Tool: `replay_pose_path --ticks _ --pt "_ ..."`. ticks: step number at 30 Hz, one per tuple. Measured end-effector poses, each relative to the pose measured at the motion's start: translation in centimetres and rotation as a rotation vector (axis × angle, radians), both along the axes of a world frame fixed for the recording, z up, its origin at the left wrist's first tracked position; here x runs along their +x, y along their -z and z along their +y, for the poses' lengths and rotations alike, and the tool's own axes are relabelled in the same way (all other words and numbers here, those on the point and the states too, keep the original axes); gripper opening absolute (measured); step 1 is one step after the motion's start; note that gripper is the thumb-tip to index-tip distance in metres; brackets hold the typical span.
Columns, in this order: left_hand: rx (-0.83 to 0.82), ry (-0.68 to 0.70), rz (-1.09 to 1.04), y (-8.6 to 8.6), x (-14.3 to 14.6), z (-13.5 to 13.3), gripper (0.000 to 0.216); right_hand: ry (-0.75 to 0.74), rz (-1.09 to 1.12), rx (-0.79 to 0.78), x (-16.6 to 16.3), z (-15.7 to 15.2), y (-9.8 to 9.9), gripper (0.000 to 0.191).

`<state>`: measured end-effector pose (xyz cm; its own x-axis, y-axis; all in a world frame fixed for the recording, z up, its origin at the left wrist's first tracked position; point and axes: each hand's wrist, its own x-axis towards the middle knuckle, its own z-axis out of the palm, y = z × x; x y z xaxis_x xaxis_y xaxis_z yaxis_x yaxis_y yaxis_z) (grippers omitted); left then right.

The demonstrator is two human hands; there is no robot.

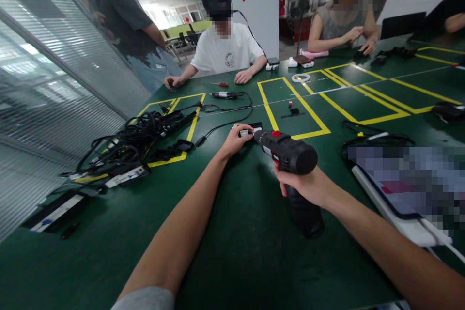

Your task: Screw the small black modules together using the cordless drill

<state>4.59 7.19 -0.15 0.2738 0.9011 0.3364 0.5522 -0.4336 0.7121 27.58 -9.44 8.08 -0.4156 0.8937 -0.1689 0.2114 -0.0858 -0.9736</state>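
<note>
My right hand [308, 185] is wrapped round the handle of a black cordless drill [288, 154] with red trim, its nose pointing left. My left hand [237, 138] pinches a small black adapter with a white label [250, 130] that rests on the green table, right at the drill's tip. A thin black cable [225, 126] runs from that spot toward the far side.
A tangled heap of black cables and adapters [134, 140] lies to the left. Yellow tape boxes [290, 106] mark the table. A second screwdriver tool [223, 94] lies near a person in a white shirt opposite; another person sits at far right. A white device [399, 218] lies right.
</note>
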Motion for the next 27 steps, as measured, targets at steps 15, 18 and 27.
replay_pose_path --ticks 15,18,27 --pt "0.018 0.003 0.021 0.21 -0.01 -0.01 0.029 0.001 0.026 -0.014 -0.03 0.06 0.41 0.002" --pt "0.023 0.013 0.023 0.16 -0.03 -0.01 0.029 0.003 0.013 -0.002 -0.03 -0.03 0.27 0.002" --pt "0.019 0.01 0.012 0.02 0.1 -0.15 0.028 0.007 0.006 -0.004 -0.09 0.11 0.06 0.003"
